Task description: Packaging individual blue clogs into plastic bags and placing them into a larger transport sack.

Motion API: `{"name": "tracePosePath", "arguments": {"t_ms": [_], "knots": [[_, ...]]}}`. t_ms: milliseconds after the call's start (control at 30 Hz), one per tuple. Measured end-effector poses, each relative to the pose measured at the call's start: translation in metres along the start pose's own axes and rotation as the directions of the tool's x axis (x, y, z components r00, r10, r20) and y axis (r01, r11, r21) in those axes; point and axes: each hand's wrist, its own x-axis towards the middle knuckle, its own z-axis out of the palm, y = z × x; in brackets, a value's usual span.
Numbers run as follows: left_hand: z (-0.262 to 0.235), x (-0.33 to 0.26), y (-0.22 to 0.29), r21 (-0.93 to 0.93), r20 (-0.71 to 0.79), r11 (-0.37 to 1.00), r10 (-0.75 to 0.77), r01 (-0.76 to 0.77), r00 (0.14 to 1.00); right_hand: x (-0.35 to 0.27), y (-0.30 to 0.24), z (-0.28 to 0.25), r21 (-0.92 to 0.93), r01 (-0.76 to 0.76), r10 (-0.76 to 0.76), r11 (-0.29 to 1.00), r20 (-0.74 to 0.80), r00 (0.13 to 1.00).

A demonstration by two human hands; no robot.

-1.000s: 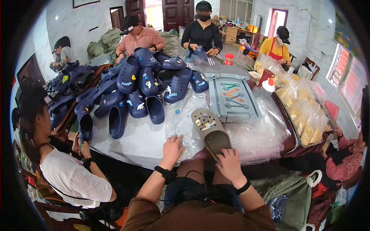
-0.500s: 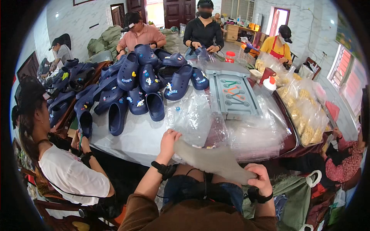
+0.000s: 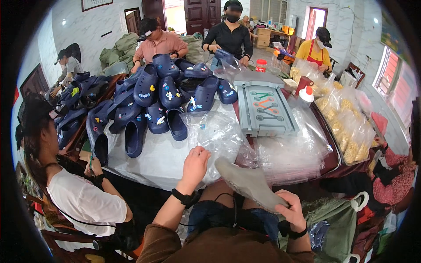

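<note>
— So, what have you got in your hands?

— My right hand [image 3: 293,211] is closed around the heel end of a grey-olive rubber clog [image 3: 250,184], sole side up, held low over my lap just off the table edge. Its toe points up and to the left, toward my other hand.

— And the left one?

— My left hand [image 3: 195,164] is up at the near edge of the table, fingers curled onto a crumpled clear plastic bag [image 3: 215,136]. I can't tell whether I'm pinching the film or only pressing on it. The clog's toe sits just beside that hand, near the bag's lower edge.

— What is the bag lying on?

— On the white-covered table [image 3: 149,160]. More clear plastic bags are stacked in a loose heap [image 3: 294,153] to my right, and behind them lies a flat grey plastic tray with coloured wrench shapes [image 3: 265,109].

— And the blue stuff?

— A big pile of navy blue clogs with small charms [image 3: 162,94] fills the far left half of the table, well apart from my hands.

— Anyone else around?

— A person in a white shirt [image 3: 83,201] sits close on my left, and three more people stand or sit at the far side. Bags of yellowish pieces [image 3: 346,127] line the right edge.
</note>
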Motion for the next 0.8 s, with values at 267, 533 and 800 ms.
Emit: {"name": "tracePosePath", "arguments": {"t_ms": [267,533,800], "knots": [[-0.006,0.004,0.009,-0.083,0.002,0.996,-0.017,0.017,1.000,-0.013,0.029,0.006,0.267,-0.067,0.112,0.961,-0.159,0.981],[0.000,0.000,0.008,-0.277,0.064,0.956,-0.085,0.100,0.994,0.008,0.022,0.030,-0.048,0.114,-0.112,0.992,0.037,0.993],[-0.006,0.010,0.036,-0.543,0.096,0.838,-0.010,0.061,0.995,0.032,0.039,0.055,-0.222,0.169,-0.159,0.960,0.066,0.985]]}}
